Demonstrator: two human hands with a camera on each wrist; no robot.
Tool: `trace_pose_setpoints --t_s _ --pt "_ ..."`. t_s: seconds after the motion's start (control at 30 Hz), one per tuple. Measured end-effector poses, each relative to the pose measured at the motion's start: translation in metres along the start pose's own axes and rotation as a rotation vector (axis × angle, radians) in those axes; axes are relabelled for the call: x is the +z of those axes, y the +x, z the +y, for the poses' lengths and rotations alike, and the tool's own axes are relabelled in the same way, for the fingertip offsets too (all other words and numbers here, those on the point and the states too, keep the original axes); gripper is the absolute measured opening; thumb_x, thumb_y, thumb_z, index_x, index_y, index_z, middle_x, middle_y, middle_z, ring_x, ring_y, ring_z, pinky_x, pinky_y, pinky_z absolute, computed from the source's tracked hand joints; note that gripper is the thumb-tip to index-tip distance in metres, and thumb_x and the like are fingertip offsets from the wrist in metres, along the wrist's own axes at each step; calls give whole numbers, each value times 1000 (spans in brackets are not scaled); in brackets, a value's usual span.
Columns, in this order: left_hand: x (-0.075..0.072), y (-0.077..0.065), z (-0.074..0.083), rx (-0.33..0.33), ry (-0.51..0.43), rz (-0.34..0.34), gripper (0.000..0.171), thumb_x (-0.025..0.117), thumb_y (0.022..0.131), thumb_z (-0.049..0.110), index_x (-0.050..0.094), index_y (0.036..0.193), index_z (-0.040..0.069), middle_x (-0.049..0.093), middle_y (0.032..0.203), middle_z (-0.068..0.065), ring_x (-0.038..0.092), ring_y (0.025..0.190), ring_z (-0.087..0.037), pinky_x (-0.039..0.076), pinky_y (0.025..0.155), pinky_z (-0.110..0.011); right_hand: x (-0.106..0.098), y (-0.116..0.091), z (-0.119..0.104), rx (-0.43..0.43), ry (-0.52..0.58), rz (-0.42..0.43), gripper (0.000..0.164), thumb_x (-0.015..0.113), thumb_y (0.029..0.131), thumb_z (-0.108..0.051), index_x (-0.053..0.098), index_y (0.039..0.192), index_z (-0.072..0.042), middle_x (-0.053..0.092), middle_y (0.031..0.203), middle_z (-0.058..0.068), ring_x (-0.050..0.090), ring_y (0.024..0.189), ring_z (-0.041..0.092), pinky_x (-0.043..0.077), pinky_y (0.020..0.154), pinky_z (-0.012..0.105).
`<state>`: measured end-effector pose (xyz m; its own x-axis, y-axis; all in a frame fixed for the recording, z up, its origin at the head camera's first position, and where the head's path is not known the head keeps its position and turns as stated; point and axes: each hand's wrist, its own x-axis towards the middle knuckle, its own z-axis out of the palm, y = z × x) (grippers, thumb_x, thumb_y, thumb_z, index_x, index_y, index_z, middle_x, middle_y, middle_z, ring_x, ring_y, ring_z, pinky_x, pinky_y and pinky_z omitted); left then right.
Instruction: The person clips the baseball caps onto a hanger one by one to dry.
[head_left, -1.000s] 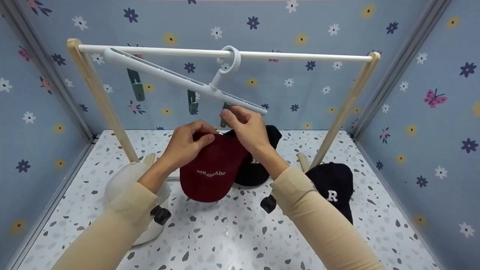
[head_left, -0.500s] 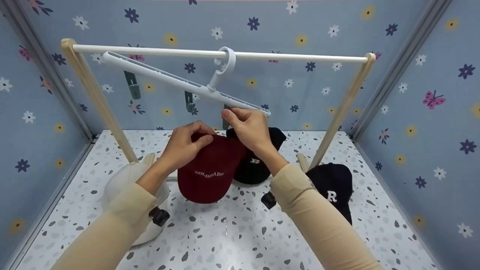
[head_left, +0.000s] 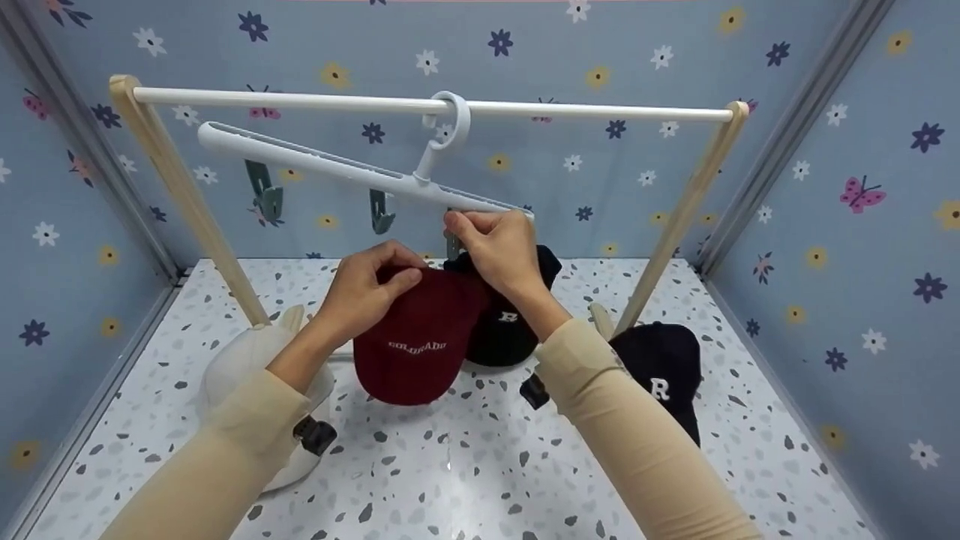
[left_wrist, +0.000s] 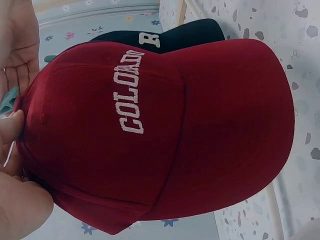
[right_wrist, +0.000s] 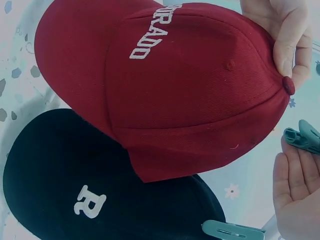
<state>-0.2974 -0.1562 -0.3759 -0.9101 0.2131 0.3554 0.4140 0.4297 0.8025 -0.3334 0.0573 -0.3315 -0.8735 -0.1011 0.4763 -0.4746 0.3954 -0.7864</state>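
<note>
My left hand (head_left: 358,289) pinches the top of a red "COLORADO" baseball cap (head_left: 416,322), whose brim points down. Beside it, the thumb and forefinger of my right hand (head_left: 504,253) pinch at a green clip (head_left: 452,246) under a pale blue hanger (head_left: 322,163). The hanger tilts, its right arm lower. Behind the red cap is a black cap (right_wrist: 45,170) with a white R; a green clip (right_wrist: 232,230) grips its edge in the right wrist view. Another green clip (right_wrist: 302,137) shows near the red cap's button, by my right fingertips.
The hanger hooks over the white rod (head_left: 600,111) of a wooden-legged rack. Two more clips hang from it, a left clip (head_left: 262,193) and a middle clip (head_left: 381,211). A cream cap (head_left: 240,367) and another black cap (head_left: 667,367) lie on the speckled table (head_left: 420,480).
The hanger's left end has dropped and its right end risen slightly, so it tilts less. Both hands keep their hold, and the red cap has shifted slightly left.
</note>
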Motion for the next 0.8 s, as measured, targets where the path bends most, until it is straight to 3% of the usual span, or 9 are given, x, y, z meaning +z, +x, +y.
trace_pose_setpoints --t_s 0.37,0.8 --pt "5 -1 -1 -22 -29 0 14 67 106 16 73 119 13 74 113 -3 67 96 -18 55 81 -25 -1 -1 3 -12 2 2 20 79 99 -29 88 97 -12 81 84 1 53 62 6 40 59 22" --pt "9 2 0 -23 -83 11 15 67 107 17 73 119 12 74 116 -2 67 99 -17 54 84 -27 0 -3 1 -22 0 -7 24 78 100 -29 87 92 -9 79 78 2 55 65 7 40 60 22"
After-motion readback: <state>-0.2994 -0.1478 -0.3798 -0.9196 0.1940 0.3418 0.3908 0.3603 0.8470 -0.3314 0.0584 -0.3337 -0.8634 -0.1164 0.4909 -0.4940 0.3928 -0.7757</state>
